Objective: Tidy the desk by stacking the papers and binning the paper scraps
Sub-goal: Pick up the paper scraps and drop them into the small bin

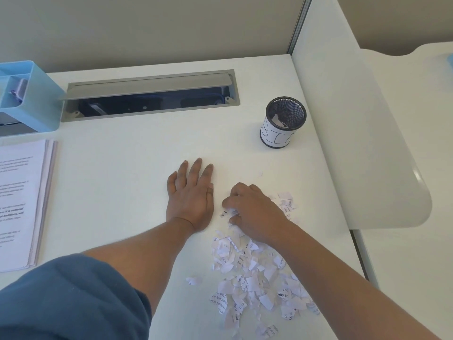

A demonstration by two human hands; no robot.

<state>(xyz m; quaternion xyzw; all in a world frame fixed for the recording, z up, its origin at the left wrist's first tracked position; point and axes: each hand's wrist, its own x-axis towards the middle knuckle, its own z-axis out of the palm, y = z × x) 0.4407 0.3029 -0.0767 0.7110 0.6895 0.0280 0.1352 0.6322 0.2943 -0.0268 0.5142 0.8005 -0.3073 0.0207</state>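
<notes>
Hand-drawn letters reading "BIN" are seen on the white label wrapped round the black mesh cup. Printed fragments such as "nity", "close" and "primary" can be made out on the paper scraps, some upside down or sideways. Lines of print are carried on the top sheet of the stacked papers, but they are too blurred to be read.

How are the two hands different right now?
The left hand lies flat on the desk with its fingers straight and spread; the right hand has its fingers curled, gathering paper scraps. The left hand touches only bare desk and holds nothing; the right hand sits on the edge of the scrap pile. Both rest low on the desk, side by side.
</notes>
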